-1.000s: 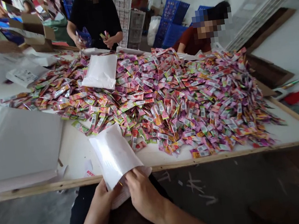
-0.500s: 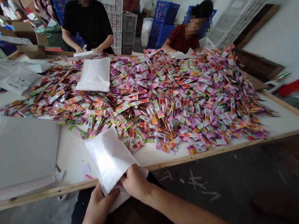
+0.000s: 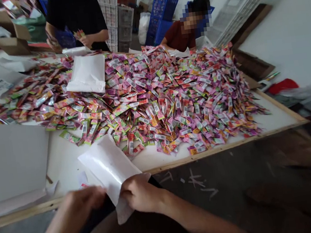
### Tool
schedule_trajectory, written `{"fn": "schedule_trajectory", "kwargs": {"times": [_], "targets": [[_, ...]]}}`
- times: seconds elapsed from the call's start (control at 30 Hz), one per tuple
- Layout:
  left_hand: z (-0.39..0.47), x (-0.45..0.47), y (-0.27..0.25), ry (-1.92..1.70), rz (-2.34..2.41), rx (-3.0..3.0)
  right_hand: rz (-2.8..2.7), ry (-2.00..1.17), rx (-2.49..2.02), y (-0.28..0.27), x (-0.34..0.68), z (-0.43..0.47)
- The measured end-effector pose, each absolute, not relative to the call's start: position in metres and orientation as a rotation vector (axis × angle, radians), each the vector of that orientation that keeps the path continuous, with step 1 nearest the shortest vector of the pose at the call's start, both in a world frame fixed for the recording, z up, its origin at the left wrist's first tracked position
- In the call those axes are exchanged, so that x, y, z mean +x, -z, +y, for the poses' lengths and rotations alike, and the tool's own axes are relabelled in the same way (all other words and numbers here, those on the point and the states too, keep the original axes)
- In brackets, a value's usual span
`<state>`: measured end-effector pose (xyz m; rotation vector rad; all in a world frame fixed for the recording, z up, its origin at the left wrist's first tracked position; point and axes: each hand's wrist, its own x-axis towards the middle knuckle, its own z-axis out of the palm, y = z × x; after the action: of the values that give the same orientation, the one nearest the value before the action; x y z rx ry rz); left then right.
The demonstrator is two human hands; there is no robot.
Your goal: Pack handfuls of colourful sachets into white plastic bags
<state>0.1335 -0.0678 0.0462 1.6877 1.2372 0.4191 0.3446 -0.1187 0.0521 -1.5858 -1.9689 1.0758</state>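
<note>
Down at 6 o'clock, the left hand (image 3: pixel 83 201) and right hand (image 3: pixel 141 194) each close their grip on the near end of a white mailer bag (image 3: pixel 109 167), which slants over the desk (image 3: pixel 64 161) edge. Toward 12 o'clock spreads a heap of colourful sachets (image 3: pixel 156 97), with a stack of white sheets (image 3: pixel 10 160) at 9 o'clock.

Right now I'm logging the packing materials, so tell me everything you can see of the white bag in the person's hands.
The flat white plastic mailer bag looks glossy and thin, with light glare on its face. It lies tilted, its upper part resting on the white tabletop near the wooden edge, its lower end hanging past that edge. The left hand touches its lower left side; the right hand grips its bottom. Colourful sachets lie just beyond its top.
</note>
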Motion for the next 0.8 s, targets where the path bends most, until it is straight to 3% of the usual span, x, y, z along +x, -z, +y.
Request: {"fn": "schedule_trajectory", "kwargs": {"times": [0.1, 0.3, 0.4, 0.5, 0.6, 0.8], "targets": [[-0.041, 0.156, -0.034, -0.797, 1.147, 2.120, -1.809, -1.164, -1.497, -0.060, 0.378, -0.135], [-0.051, 0.197, -0.004, -0.595, 0.828, 2.584, -1.448, -0.494, -1.950, -0.036, 0.434, -0.121], [-0.054, 0.188, -0.015, -0.724, 0.677, 2.646, -1.475, -0.715, -2.017, -0.019, 0.447, -0.101], [-0.051, 0.177, -0.022, -0.633, 0.423, 2.745, -1.387, -0.981, -1.978, -0.013, 0.451, -0.088], [-0.052, 0.167, -0.016, -0.545, 0.345, 2.771, -1.225, -1.045, -1.915, -0.015, 0.455, -0.089], [-0.065, 0.141, 0.006, -0.730, 0.311, 2.808, -1.421, -1.125, -1.973, -0.018, 0.470, -0.104]]}}
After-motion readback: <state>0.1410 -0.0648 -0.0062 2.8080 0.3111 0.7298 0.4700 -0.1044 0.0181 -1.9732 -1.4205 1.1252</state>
